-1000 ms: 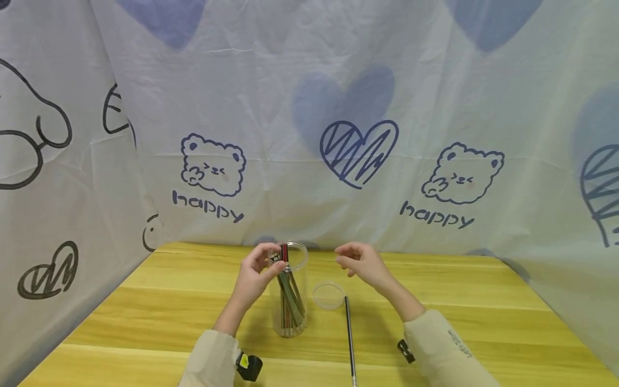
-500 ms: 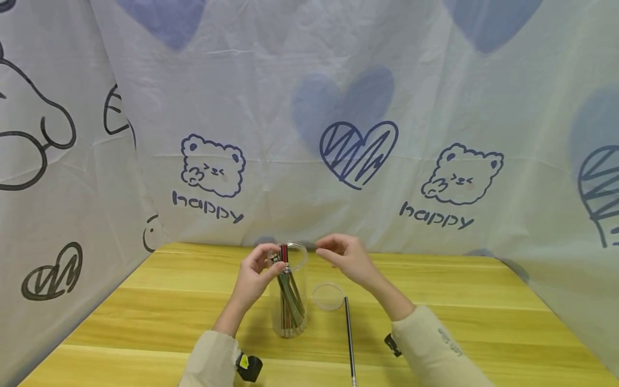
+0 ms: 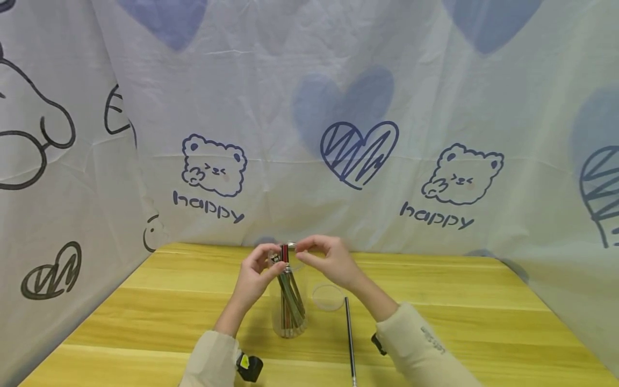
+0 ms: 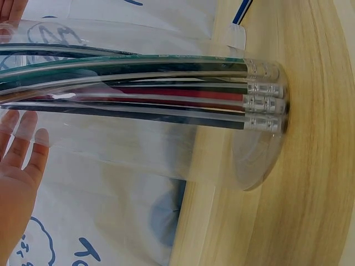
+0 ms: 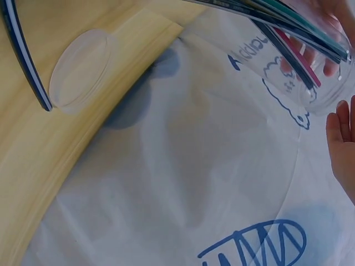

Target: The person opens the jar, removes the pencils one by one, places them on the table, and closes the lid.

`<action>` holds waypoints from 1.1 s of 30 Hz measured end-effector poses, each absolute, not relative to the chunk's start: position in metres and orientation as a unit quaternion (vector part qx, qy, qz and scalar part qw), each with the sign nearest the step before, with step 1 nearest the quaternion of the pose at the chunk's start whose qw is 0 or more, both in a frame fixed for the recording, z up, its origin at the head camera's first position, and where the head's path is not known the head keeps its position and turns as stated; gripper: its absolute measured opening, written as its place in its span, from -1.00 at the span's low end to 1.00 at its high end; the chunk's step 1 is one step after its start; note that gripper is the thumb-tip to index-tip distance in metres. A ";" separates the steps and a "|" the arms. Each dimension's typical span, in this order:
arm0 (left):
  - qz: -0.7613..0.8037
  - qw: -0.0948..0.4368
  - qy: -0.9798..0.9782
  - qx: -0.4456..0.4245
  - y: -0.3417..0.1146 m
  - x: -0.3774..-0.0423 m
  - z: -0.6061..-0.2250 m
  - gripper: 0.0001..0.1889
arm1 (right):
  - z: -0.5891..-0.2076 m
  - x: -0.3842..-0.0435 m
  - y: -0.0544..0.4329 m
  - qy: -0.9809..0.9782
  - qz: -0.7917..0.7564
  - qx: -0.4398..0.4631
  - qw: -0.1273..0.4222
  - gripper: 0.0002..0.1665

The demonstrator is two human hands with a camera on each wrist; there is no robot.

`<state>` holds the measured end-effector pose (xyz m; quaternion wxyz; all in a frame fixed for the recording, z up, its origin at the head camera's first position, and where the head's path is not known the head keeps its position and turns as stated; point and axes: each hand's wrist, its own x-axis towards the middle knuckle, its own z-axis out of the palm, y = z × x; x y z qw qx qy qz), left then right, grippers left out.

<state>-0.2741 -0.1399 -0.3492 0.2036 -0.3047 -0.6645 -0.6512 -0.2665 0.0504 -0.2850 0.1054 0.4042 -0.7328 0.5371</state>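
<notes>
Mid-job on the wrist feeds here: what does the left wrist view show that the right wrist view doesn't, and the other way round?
Only the left wrist view: the base of the clear container on the table, with the metal-banded ends of the pencils at the bottom.

Only the right wrist view: the container's open mouth, with the right hand near it, and the whole outline of the round lid.

Both: the container's side, the pencils inside, fingers of the left hand, the loose pencil, the table and the printed white curtain.

Wood-grain tbl [image 3: 483, 312]: clear jar [image 3: 301, 290] upright, clear lid [image 3: 329, 298] flat, dark pencil [image 3: 350, 338] nr lid.
</notes>
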 end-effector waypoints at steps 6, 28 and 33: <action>-0.650 0.203 -0.663 -0.312 -0.139 -0.274 -0.347 -0.72 | -0.288 -0.268 0.047 -0.744 0.501 0.428 0.111 -0.77; -0.642 0.214 -0.668 -0.310 -0.138 -0.273 -0.347 -0.71 | -0.291 -0.272 0.044 -0.787 0.357 0.486 0.130 -0.72; -0.641 0.212 -0.669 -0.309 -0.139 -0.274 -0.349 -0.72 | -0.290 -0.271 0.044 -0.793 0.332 0.496 0.122 -0.71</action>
